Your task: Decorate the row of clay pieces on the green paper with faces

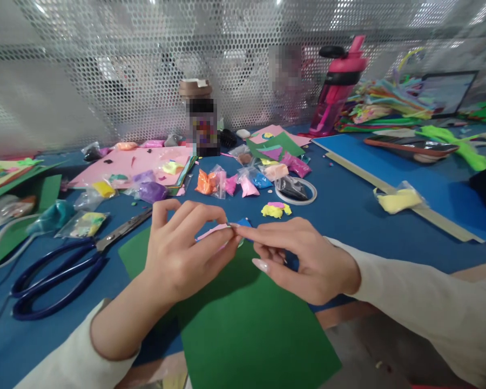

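Head view: the left hand [178, 256] pinches a pink piece [211, 233]; the right hand [308, 259] reaches its end, grip unclear. Pressing too hard could bend it.

Blue tabletop [356, 227]: smooth, matt. Scissors [102, 244] toward its left edge: bare metal blades, glossy navy plastic-looking handles. Green sheet [247, 324] overhanging near edge: smooth matt paper or card. Orange clay packet [206, 182], mid-tabletop: thin, shiny, crinkled clear plastic. Drinking bottle [340, 81] by far edge: glossy translucent pink plastic. Partition [125, 32] beyond far edge: perforated, shiny, metal-looking. Right sleeve [413, 292]: matt cloth.
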